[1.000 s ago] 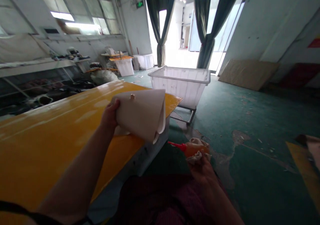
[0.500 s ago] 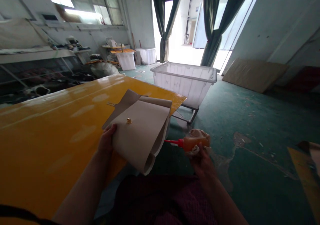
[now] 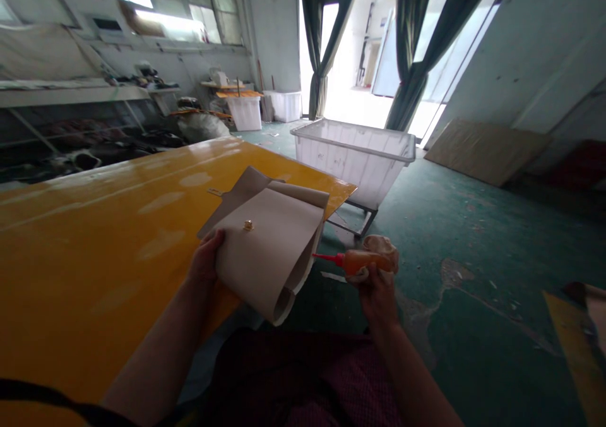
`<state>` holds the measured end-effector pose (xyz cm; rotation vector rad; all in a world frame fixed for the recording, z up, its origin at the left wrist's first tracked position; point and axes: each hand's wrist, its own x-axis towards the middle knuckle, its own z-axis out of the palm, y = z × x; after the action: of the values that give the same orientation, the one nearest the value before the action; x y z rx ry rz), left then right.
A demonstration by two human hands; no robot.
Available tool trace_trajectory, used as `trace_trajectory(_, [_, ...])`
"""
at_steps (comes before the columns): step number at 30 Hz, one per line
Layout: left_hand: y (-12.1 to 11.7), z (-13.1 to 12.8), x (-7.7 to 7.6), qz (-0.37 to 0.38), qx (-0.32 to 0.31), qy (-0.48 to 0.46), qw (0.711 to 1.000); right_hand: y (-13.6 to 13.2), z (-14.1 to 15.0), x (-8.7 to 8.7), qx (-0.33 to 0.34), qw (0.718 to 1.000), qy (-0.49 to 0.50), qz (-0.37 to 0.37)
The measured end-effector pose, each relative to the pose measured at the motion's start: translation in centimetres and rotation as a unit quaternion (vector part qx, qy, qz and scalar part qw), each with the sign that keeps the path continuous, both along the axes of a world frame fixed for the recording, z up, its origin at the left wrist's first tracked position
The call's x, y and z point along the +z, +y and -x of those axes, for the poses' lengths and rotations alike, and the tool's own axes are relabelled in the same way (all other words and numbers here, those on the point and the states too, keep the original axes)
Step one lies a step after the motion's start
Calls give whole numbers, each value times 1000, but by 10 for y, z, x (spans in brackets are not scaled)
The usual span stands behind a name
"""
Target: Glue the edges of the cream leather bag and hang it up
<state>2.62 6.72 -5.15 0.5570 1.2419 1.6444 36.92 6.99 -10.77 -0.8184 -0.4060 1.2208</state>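
In my view, the left hand [image 3: 206,259] grips the beige folded piece [image 3: 269,244] by its left side, thumb on top, fingers hidden. This piece is partly over the yellow worktop [image 3: 118,250], its open side jutting past the near edge. The right hand [image 3: 379,288] is closed around the orange bottle [image 3: 364,261] and a cloth [image 3: 381,247]; the red nozzle [image 3: 329,259] points at the open side, touching or not, I cannot tell. I worry that too strong a squeeze could stain the outer face, or a loosened left grip could let the unsupported side sag.
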Motion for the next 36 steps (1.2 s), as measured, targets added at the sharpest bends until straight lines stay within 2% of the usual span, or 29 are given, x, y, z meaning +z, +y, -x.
trace_trajectory(3, [0, 0, 0, -1, 0, -5, 1000, 10, 0, -2, -11, 1000, 10, 4])
trace_trajectory(6, [0, -1, 1, -7, -2, -9, 1000, 5, -1, -4, 7, 1000, 12, 7])
trace_trajectory(13, [2, 1, -4, -21, -1, -23, 1000, -48, -1, -11, 60, 995, 34, 66])
trace_trajectory(17, [4, 6, -8, -15, 6, -13, 1000, -67, 6, -4, 66, 993, 57, 83])
trace_trajectory(24, [4, 2, -11, -43, -2, -28, 999, -72, 12, 6, 45, 996, 27, 79])
trace_trajectory(27, [3, -1, -8, -45, 3, -40, 998, -79, 15, 14, 48, 993, 57, 92])
trace_trajectory(32, [3, -2, -5, -37, 7, -47, 998, -87, 21, 23, 66, 972, 147, 172])
trace_trajectory(36, [3, -1, -6, -46, 6, -52, 998, -87, 25, 23, 73, 973, 146, 164])
